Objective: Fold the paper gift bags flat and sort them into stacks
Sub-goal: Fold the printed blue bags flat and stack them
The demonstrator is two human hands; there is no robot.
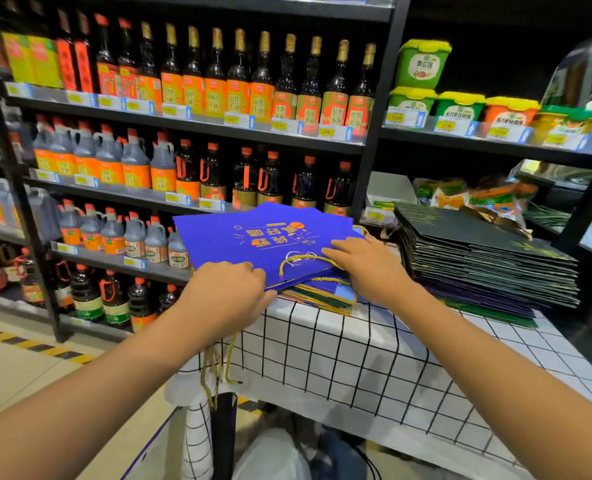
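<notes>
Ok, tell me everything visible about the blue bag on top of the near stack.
The blue bag is glossy paper, folded flat, printed with gold and orange lettering, with gold cord handles. It tops a stack of flat bags on the checked tablecloth. The left hand holds its near edge; the right hand presses flat on it.

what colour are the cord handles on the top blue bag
Gold cord handles, clearest in the head view.

Flat bag [253,237] tops the left stack [322,296] on the table [356,358], left hand [228,296] at its near-left corner, right hand [367,268] on its right edge (over the cord handle [305,259]). Taller stack [488,265] sits right; shelves [197,126] behind.
</notes>
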